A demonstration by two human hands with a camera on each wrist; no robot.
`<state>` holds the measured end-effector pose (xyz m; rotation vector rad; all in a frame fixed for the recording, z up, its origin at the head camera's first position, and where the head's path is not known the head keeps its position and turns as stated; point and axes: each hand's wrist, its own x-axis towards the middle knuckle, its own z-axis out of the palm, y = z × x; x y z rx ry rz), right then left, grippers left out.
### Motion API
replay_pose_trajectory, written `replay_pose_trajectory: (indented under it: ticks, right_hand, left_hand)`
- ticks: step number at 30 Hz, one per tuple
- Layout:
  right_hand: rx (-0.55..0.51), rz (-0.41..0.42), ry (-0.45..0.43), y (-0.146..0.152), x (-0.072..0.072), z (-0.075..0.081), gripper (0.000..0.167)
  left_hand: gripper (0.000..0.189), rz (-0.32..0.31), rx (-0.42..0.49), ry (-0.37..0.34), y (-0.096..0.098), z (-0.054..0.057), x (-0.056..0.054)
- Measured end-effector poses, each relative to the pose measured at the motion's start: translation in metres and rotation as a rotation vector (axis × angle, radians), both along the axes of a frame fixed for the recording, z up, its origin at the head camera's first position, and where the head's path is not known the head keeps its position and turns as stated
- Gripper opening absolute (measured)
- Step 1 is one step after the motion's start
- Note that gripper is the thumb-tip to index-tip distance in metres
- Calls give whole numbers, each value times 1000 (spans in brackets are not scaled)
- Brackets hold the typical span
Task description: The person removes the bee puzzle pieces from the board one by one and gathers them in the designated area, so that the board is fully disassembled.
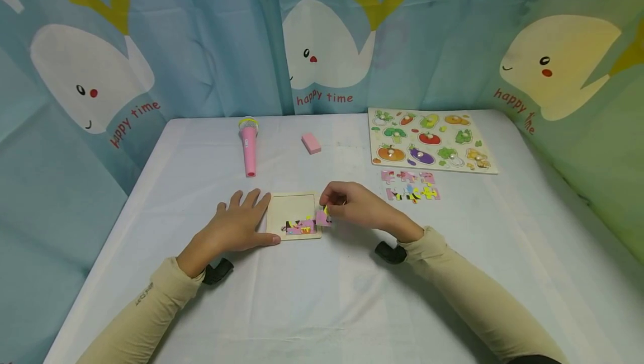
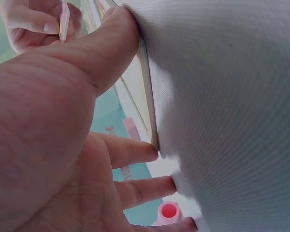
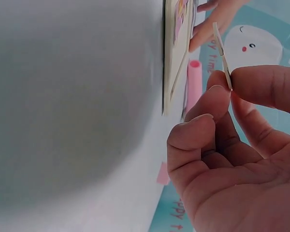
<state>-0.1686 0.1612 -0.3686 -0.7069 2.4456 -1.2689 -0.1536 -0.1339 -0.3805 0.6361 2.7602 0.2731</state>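
A puzzle piece (image 1: 323, 218), pink with yellow and black printing, is pinched between thumb and fingertips of my right hand (image 1: 356, 205). It hangs over the right edge of a square wooden puzzle tray (image 1: 292, 203). In the right wrist view the piece (image 3: 217, 38) appears edge-on. Joined pink puzzle pieces (image 1: 302, 226) lie in the tray's lower right part; the rest of its bare wood shows. My left hand (image 1: 238, 224) rests at the tray's left side with fingers spread. Its thumb (image 2: 121, 29) touches the front edge, and a fingertip (image 2: 147, 152) touches a corner.
Several loose puzzle pieces (image 1: 410, 186) lie in two rows to the right. Behind them is a vegetable knob-puzzle board (image 1: 432, 165). A pink toy microphone (image 1: 249, 151) and a pink block (image 1: 311, 143) lie farther back on the white-covered table (image 1: 302, 297). Whale-print curtains (image 1: 221, 39) enclose the table.
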Motion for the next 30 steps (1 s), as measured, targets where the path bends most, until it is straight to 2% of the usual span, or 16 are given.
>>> replay_pose_trajectory:
  ticks: [11,30]
  right_hand:
    - [28,-75,-25,31,4,-2,11]
    - [23,-174,-10,84,10,13,9]
  left_hand:
    - [100,-2,-3,11,0,2,1]
    - [100,-2,-4,13,-1,0,-1]
